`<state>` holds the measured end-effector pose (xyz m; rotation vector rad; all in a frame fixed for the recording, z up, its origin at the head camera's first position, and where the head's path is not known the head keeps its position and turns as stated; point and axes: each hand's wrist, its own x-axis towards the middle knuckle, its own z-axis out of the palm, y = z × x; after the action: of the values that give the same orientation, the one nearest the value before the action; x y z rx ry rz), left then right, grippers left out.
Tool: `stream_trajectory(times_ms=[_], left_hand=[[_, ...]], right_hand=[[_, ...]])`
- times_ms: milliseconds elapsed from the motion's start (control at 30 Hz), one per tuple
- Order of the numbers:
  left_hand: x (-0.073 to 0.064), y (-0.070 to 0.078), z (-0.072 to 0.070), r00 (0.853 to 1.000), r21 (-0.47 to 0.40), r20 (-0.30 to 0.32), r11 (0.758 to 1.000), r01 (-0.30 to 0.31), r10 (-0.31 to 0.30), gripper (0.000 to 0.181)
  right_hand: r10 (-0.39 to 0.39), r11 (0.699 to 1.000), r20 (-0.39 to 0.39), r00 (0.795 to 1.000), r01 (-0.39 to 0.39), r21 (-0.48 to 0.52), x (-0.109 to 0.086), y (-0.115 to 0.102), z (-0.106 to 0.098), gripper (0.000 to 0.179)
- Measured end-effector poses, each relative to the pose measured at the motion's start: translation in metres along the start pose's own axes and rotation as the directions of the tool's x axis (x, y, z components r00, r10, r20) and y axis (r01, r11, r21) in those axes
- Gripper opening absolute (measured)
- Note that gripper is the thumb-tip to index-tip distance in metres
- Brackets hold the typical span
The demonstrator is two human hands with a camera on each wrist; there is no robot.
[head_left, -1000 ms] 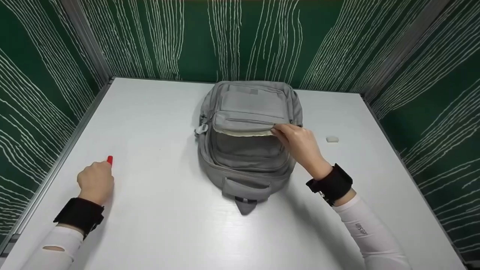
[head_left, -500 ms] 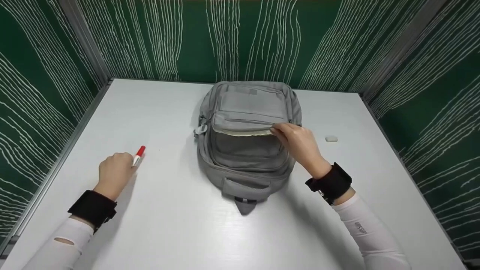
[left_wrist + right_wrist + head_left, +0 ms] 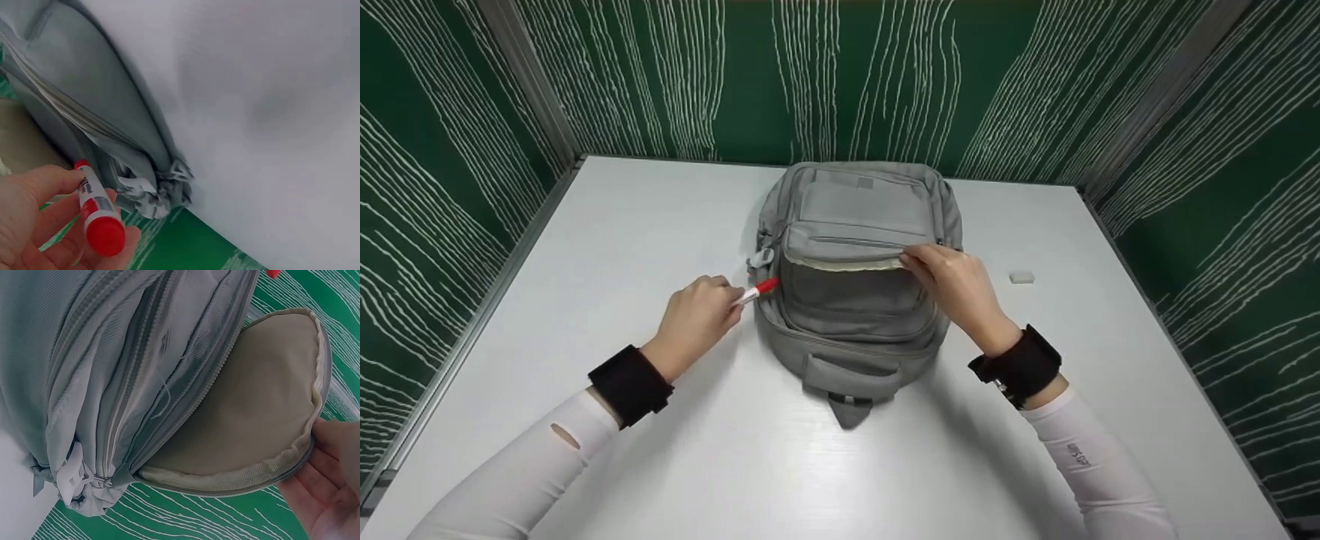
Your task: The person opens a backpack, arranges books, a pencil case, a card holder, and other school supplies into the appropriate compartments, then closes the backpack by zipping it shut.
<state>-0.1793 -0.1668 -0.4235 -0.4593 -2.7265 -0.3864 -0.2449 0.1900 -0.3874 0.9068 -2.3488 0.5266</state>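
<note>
A grey backpack (image 3: 851, 360) lies on the white table with its front compartment unzipped. My right hand (image 3: 956, 289) pinches the edge of the raised flap (image 3: 847, 251), holding it up; in the right wrist view the flap's beige lining (image 3: 264, 382) shows. My left hand (image 3: 697, 319) grips a white marker (image 3: 93, 194) with a red cap and red end. The marker's red tip is over the left rim of the opening in the head view; whether it touches the bag I cannot tell.
A small whitish block (image 3: 1021, 277) lies on the table (image 3: 660, 225) to the right of the backpack. Green panels (image 3: 750, 82) with white wavy lines stand behind and at both sides. A strap buckle (image 3: 761, 259) sits at the bag's left side.
My left hand has carried the marker from the table's left side rightward to the backpack's opening. The right hand keeps its hold on the flap in the same place.
</note>
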Motion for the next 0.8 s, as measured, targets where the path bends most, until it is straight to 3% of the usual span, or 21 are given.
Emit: stream_trajectory(times_ms=[167,300,600,800], left_hand=[[0.021,0.019,0.012,0.999,-0.046,-0.024,0.998,-0.034,0.033,0.009],[0.035,0.028,0.023,0.999,-0.079,-0.020,0.996,-0.028,0.027,0.012],[0.058,0.042,0.048,0.998,-0.113,-0.026,0.992,0.058,-0.062,0.018],[0.075,0.055,0.059,0.990,-0.108,-0.067,0.987,0.115,-0.123,0.020]], right_hand=[[0.005,1.000,0.001,1.000,-0.005,0.004,-0.001,0.002,0.000,0.014],[0.004,1.000,0.002,1.000,-0.004,0.004,-0.002,0.001,0.001,0.013],[-0.011,1.000,-0.005,1.000,0.011,0.015,-0.002,0.000,0.001,0.013],[-0.002,1.000,-0.020,1.000,0.003,0.015,-0.001,-0.001,-0.002,0.013]])
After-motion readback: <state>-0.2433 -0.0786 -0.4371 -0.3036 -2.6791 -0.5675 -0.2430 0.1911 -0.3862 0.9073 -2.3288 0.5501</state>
